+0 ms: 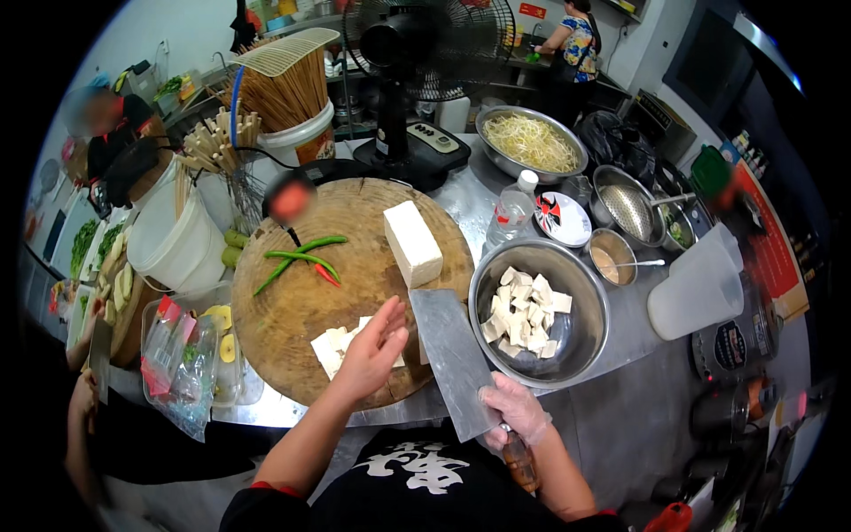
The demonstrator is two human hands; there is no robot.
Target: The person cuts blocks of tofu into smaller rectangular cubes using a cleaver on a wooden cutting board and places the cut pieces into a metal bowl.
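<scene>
On a round wooden chopping block [279, 332] stands a white block of tofu [413, 245]. My bare left hand [374, 349] is over cut pieces of tofu [326, 351] near the block's front, fingers extended, partly hiding them; whether it touches them I cannot tell. In a clear plastic glove, my right hand [515, 411] grips a Chinese cleaver [453, 359] where blade and wooden handle meet. The broad blade lies slanted between the block and a steel bowl [594, 342] holding tofu pieces [525, 312]. Green chillies [299, 261] and a red chilli [326, 274] lie on the block's left.
Behind stand a black fan [399, 143] and a bowl of bean sprouts [532, 143]. A plastic bottle [512, 209], a sauce bowl [611, 257] and a plastic jug [697, 286] are rightward. Plastic trays [223, 372] sit left, near a co-worker's hand [83, 396] with a knife [100, 359].
</scene>
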